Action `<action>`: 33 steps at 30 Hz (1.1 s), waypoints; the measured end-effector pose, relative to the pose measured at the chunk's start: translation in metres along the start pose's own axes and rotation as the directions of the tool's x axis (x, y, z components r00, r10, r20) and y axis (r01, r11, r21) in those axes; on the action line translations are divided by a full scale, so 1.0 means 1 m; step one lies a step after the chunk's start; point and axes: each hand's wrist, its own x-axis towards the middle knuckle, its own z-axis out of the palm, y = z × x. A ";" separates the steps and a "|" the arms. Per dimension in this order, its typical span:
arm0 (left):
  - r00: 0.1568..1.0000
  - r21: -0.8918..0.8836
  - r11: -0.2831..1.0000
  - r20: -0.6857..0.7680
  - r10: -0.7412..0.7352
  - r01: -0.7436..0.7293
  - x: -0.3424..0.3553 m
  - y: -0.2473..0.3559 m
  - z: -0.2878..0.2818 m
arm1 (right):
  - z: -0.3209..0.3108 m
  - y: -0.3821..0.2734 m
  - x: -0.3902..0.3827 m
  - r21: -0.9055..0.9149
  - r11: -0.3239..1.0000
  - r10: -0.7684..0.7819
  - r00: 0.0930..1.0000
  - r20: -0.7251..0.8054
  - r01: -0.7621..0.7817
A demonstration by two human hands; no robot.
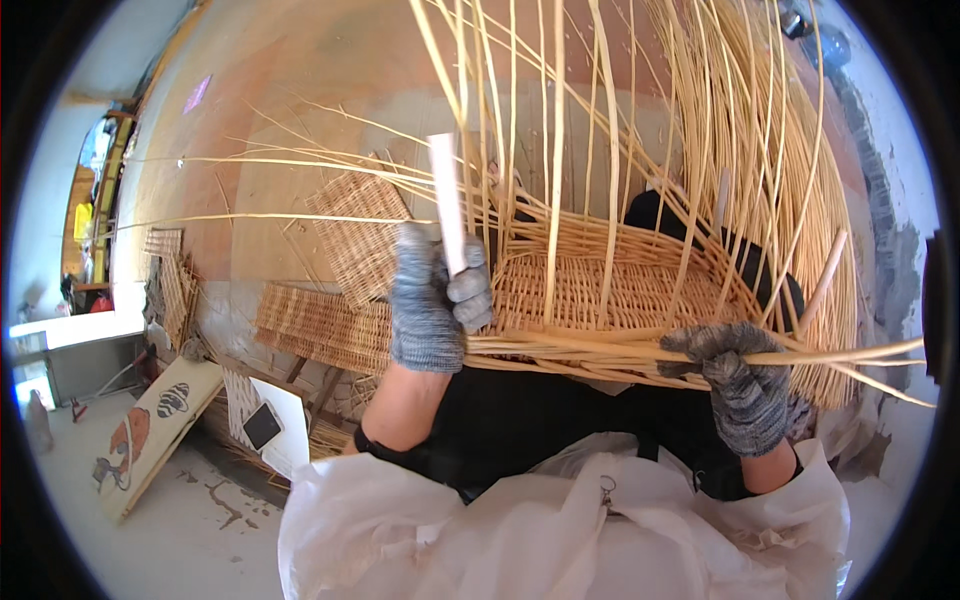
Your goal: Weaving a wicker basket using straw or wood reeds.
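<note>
A half-woven wicker basket [600, 290] lies across my lap, its low sides topped by tall upright willow rods [557, 150]. My left hand [432, 295], in a grey knitted glove, is closed around a pale, flat-looking stick [446, 195] at the basket's left end. The stick points up and is slightly blurred. Also gloved, my right hand [738, 385] grips the willow strands [850, 355] along the near rim at the right corner. Their loose ends run out to the right past my fingers. My palm hides part of the rim there.
Long loose willow rods [800, 190] form a large bundle on the right. Woven wicker panels [350, 230] lie on the floor to the left. Further left are a painted board [160, 430] and a phone [262, 426] on a white sheet [292, 452]. Long rod ends [270, 217] stick out leftward from the basket.
</note>
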 end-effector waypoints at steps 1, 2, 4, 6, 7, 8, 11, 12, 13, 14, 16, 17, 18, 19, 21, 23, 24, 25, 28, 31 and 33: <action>0.999 -0.048 0.998 0.008 0.049 -0.049 -0.002 -0.001 0.001 | 0.000 0.005 -0.001 0.076 0.997 -0.012 1.000 -0.025 0.014; 0.995 -0.095 0.991 0.014 0.101 -0.099 -0.003 -0.002 0.000 | 0.001 0.008 -0.002 0.151 0.988 -0.026 0.998 -0.052 0.034; 0.990 -0.099 0.986 -0.019 0.136 -0.138 -0.006 -0.006 -0.002 | 0.010 0.012 0.006 0.137 0.991 -0.003 1.000 -0.029 0.007; 0.987 -0.080 0.984 -0.044 0.156 -0.159 -0.008 -0.004 0.000 | 0.016 0.019 0.009 0.125 0.984 0.125 0.992 0.028 -0.128; 0.987 -0.083 0.984 -0.041 0.157 -0.160 -0.008 -0.003 -0.002 | 0.014 0.030 0.008 0.171 0.973 0.154 0.988 0.002 -0.152; 0.992 -0.139 0.982 -0.023 0.125 -0.127 -0.007 -0.002 -0.005 | 0.017 0.030 0.008 0.168 0.975 0.150 0.989 0.002 -0.148; 0.995 -0.156 0.983 0.000 0.103 -0.102 -0.004 -0.004 -0.009 | 0.019 0.028 0.015 0.153 0.969 0.192 0.980 0.046 -0.197; 0.995 -0.122 0.988 0.007 0.096 -0.095 -0.004 -0.006 -0.011 | 0.020 0.025 0.023 0.171 0.942 0.298 0.954 -0.021 -0.290; 0.984 -0.184 0.979 0.137 0.116 -0.090 -0.005 -0.005 -0.011 | 0.020 0.022 0.027 0.197 0.905 0.398 0.913 -0.085 -0.376; 0.982 -0.180 0.979 0.143 0.121 -0.095 -0.007 -0.005 -0.006 | 0.021 0.020 0.028 0.198 0.908 0.390 0.917 -0.083 -0.369; 0.914 0.522 0.817 -0.157 0.375 -0.246 -0.012 -0.002 0.016 | 0.020 0.015 0.030 0.252 0.854 0.489 0.867 -0.090 -0.455; 0.815 0.928 0.254 0.082 0.573 -0.273 -0.024 0.004 0.016 | 0.020 0.014 0.027 0.285 0.833 0.517 0.850 -0.095 -0.475; 0.510 0.896 0.090 0.163 0.844 -0.435 -0.033 -0.003 0.050 | 0.019 0.014 0.024 0.269 0.842 0.508 0.856 -0.101 -0.468; 0.599 0.914 -0.127 0.353 0.719 -0.386 -0.033 -0.004 0.048 | 0.018 0.017 0.023 0.285 0.838 0.508 0.855 -0.099 -0.465; 0.841 0.916 -0.219 0.396 0.369 -0.336 -0.020 -0.025 0.027 | 0.026 0.026 0.019 0.312 0.854 0.472 0.872 -0.129 -0.416; 0.953 0.994 -0.032 0.092 -0.288 -0.106 -0.003 -0.018 0.030 | 0.013 0.049 0.009 0.213 0.898 0.420 0.895 -0.153 -0.385; 0.944 0.975 0.143 0.201 -0.261 -0.168 -0.001 -0.016 0.028 | 0.000 0.060 0.008 0.156 0.931 0.354 0.919 -0.175 -0.329; 0.960 0.966 0.216 0.185 -0.209 -0.140 -0.007 -0.018 0.030 | -0.011 0.067 0.003 -0.191 0.933 0.242 0.924 -0.297 -0.305; 0.989 0.978 0.186 0.114 -0.096 -0.095 -0.015 -0.026 0.028 | -0.117 0.073 -0.012 -0.886 0.452 -0.271 0.930 -0.247 -0.104; 0.993 0.986 0.125 0.109 0.034 -0.112 -0.025 -0.039 0.026 | -0.070 0.003 0.024 0.283 0.958 -0.041 0.999 -0.033 0.048; 0.972 0.984 0.096 0.131 0.194 -0.152 -0.033 -0.044 0.026 | 0.001 -0.048 0.058 -0.553 0.829 -0.101 0.995 -0.002 0.083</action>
